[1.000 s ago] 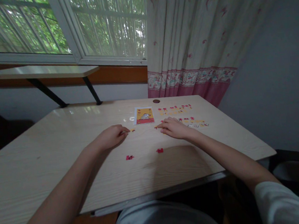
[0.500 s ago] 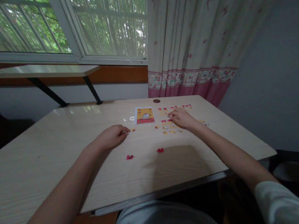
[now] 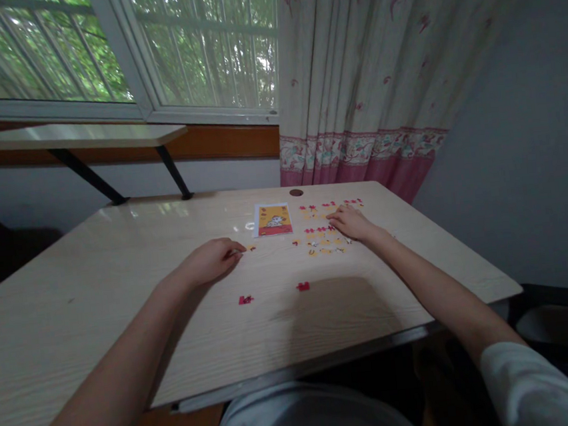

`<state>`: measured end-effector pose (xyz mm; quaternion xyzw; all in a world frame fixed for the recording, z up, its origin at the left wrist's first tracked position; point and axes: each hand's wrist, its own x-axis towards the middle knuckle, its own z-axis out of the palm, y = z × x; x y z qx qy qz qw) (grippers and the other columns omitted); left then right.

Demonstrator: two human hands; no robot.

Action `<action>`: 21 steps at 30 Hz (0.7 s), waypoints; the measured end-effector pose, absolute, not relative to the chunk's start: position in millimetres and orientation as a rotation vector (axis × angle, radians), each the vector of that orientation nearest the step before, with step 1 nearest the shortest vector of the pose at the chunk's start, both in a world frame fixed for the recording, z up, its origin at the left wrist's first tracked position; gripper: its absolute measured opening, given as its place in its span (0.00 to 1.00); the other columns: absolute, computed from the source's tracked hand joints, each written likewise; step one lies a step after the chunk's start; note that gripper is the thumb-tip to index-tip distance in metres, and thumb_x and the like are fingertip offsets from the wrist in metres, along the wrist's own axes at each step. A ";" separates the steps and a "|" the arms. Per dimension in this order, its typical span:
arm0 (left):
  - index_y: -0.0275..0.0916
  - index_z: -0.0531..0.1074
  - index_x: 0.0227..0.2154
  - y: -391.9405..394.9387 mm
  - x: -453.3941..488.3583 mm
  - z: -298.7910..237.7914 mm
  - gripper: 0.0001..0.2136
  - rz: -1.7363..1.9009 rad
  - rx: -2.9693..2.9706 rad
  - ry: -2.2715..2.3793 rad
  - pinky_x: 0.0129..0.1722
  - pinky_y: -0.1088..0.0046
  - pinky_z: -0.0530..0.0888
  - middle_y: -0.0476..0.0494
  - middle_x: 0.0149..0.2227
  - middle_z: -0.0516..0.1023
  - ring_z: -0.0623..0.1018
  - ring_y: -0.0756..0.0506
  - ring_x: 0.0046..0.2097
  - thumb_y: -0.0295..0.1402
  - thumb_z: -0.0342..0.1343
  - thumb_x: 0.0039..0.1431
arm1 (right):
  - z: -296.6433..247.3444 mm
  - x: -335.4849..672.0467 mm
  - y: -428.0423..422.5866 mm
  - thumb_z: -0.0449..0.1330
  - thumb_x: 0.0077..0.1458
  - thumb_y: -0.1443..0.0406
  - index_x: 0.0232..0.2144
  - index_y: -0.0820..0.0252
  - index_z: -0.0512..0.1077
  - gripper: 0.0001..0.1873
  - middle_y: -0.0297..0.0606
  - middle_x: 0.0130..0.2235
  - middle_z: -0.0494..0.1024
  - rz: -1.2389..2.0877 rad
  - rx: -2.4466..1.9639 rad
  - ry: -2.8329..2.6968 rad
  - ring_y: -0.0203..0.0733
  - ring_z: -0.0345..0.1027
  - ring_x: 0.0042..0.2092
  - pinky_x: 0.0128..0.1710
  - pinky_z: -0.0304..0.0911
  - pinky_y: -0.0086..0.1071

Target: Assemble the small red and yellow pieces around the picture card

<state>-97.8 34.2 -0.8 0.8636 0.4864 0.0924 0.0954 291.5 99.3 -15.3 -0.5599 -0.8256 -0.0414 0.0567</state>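
My left hand (image 3: 215,258) rests on the table with its fingers drawn together; anything between the fingertips is too small to make out. Just beyond those tips lies a small yellow-and-red puzzle piece (image 3: 252,248). To the right, my right hand (image 3: 351,223) reaches over rows of puzzle pieces, index finger stretched out near a yellow piece (image 3: 331,216), and no held piece shows. Pink pieces (image 3: 316,230) and yellow-and-white pieces (image 3: 326,250) lie around it, some hidden under the hand. A picture card (image 3: 273,221) with a white dog lies between the hands.
Nearer me on the table (image 3: 202,355) lie two red puzzle pieces, one dark-marked (image 3: 245,300) and one plain (image 3: 303,286). Another small piece (image 3: 295,242) sits below the card. A raised shelf (image 3: 105,133) stands at the back left, and a curtain (image 3: 353,99) hangs behind.
My right hand has shifted slightly to the right along the rows, uncovering more pink pieces. My left hand stays in the same place.
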 end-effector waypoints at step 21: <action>0.37 0.77 0.42 34.6 -96.5 -2.4 0.18 0.284 2.548 1.476 0.44 0.67 0.71 0.38 0.43 0.80 0.77 0.42 0.43 0.37 0.46 0.56 | -0.7 330.0 102.7 0.45 0.63 0.59 0.51 0.55 0.71 0.21 0.49 0.49 0.70 -0.301 -2.023 -2.172 0.53 0.61 0.50 0.47 0.55 0.42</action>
